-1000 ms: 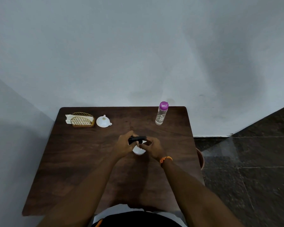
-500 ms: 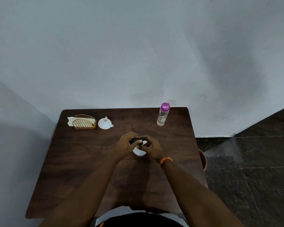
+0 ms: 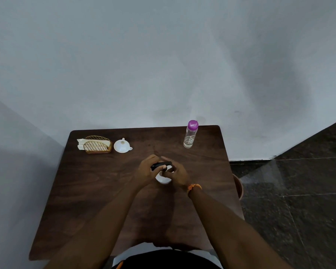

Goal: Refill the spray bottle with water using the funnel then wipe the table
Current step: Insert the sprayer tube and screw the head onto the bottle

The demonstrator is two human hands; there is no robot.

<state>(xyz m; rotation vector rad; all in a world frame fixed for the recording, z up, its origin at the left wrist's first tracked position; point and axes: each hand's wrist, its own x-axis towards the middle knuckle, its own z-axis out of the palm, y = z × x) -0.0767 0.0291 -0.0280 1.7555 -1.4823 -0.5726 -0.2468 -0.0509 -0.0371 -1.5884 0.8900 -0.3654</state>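
While both hands, the left hand (image 3: 146, 170) and the right hand (image 3: 176, 174), kept gripping the spray bottle (image 3: 162, 176) on the counter (image 3: 97, 191), well in front of the funnel (image 3: 122, 146), its black head (image 3: 161, 165) seemed slightly turned, probably being unscrewed.

A white spray bottle (image 3: 162, 178) with a black trigger head (image 3: 161, 165) stands upright at the centre of the dark wooden table (image 3: 89, 191). A white funnel (image 3: 122, 146) rests wide mouth down, far left. A clear water bottle (image 3: 190, 135) with purple cap stands far right.
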